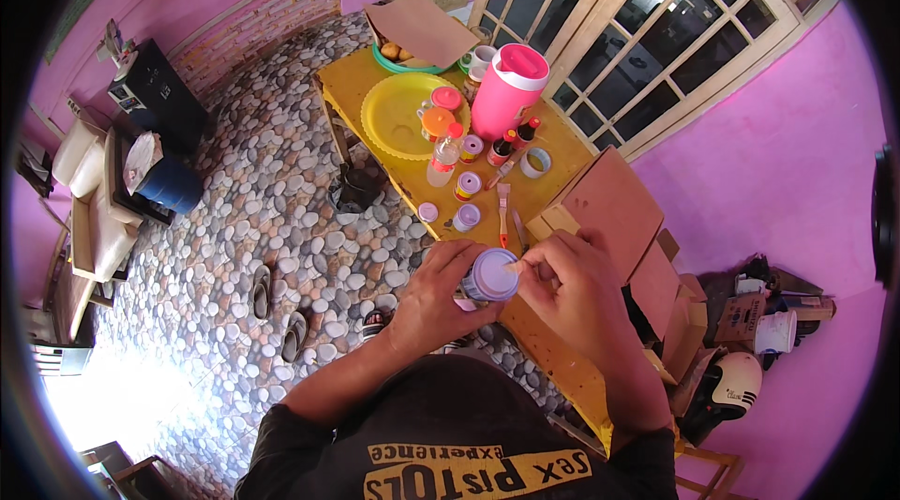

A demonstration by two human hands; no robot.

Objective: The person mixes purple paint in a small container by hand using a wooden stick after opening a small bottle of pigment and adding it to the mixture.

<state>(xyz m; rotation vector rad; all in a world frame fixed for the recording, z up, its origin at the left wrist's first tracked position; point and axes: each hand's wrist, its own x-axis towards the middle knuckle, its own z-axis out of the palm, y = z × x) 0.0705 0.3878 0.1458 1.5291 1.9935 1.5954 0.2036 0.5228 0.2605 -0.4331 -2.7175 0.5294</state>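
In my left hand is a small can with a pale lilac lid, held upright with fingers round its side. My right hand has its fingers pinched at the lid's right edge, on something small that I cannot make out. Beyond them on the yellow table stand more small cans, a loose lilac lid, a red-handled brush, a roll of tape and a clear bottle.
A yellow tray, pink jug and covered bowl are farther back. Open cardboard boxes lie to my right. A sofa, blue drum and sandals are on the left. A helmet sits by the wall.
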